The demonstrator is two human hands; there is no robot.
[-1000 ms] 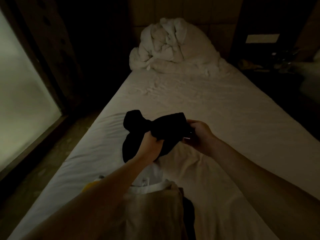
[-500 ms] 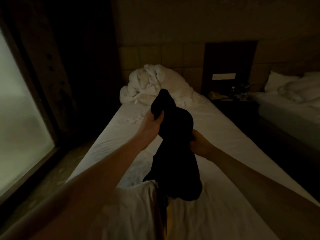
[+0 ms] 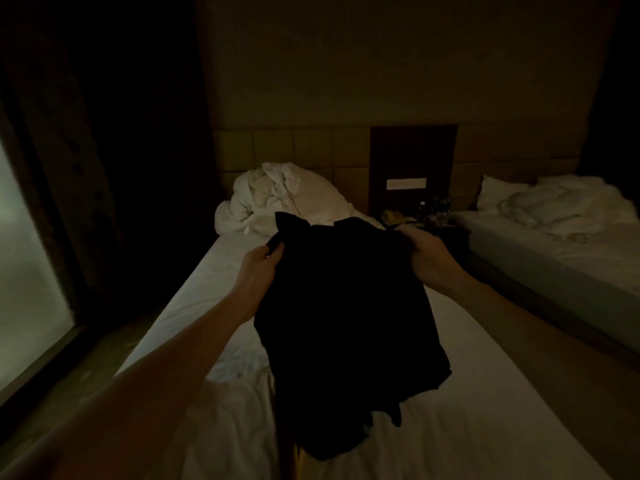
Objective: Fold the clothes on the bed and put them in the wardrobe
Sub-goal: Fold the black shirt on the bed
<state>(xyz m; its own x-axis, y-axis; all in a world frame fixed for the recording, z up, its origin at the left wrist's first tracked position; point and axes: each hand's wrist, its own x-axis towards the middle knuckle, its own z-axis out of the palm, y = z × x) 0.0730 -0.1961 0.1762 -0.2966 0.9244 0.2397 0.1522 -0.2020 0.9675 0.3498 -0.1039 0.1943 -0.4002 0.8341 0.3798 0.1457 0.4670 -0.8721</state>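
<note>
A black garment (image 3: 349, 327) hangs spread out in the air above the white bed (image 3: 485, 410). My left hand (image 3: 258, 268) grips its upper left corner and my right hand (image 3: 427, 258) grips its upper right corner. The cloth's lower end dangles near the mattress at the bottom of the view and hides what lies under it. A pale piece of clothing (image 3: 239, 420) lies on the sheet at the lower left, below my left forearm. No wardrobe is in view.
A crumpled white duvet (image 3: 277, 199) is heaped at the head of the bed. A dark nightstand (image 3: 426, 220) with bottles stands between this bed and a second bed (image 3: 554, 244) on the right. A bright window (image 3: 24, 289) lies left, across a narrow floor strip.
My hands have moved apart, and the bunched black garment is now spread wide between them. The view has tilted up, showing more of the headboard wall and the second bed.
</note>
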